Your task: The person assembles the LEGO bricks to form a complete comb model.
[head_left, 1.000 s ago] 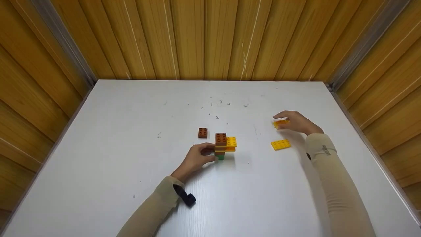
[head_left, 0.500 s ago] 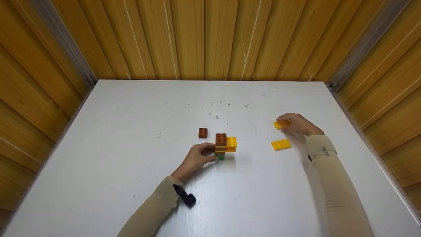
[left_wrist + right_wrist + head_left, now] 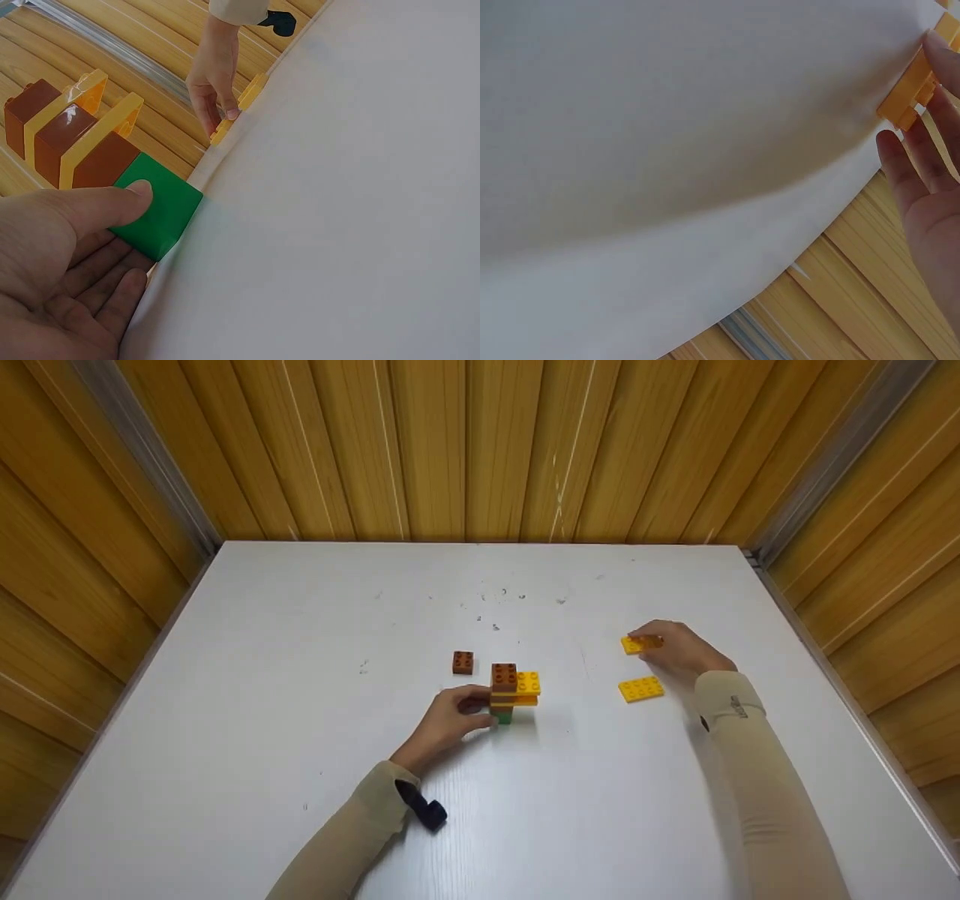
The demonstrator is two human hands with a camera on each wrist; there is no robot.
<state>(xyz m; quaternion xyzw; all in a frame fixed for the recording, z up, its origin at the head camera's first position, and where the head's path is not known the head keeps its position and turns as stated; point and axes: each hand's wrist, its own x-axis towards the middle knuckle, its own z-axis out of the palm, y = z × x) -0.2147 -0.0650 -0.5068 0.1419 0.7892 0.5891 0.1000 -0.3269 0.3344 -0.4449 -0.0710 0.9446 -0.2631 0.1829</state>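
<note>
Nearest: left sleeve with black wrist piece, right sleeve opposite. Left hand grips the brick stack low down, thumb on the green brick. Stack is upright near mid-bench, long axis vertical, green at bottom, top studs up; its two yellow layers jut to the right. Bench is white.

Loose yellow plate, right of stack and well apart: 2x4, flat, studs up, long axis roughly left-right, right end angled a bit away. Loose brown brick, 2x2, studs up, just beyond the stack on its left. Right hand pinches the held yellow plate beyond the loose plate; long axis about left-right, left end sticking out past the fingertips. Contact with bench: can't tell. Far: wood-look panel wall.

View differences: left wrist shows the stack's side, green then brown and yellow alternating, brown on top, plus the hollow undersides of the jutting yellow; head hides those. Right wrist shows the held plate's smooth long side and finger-side studs, mostly covered in head. Only head shows the loose brown brick
</note>
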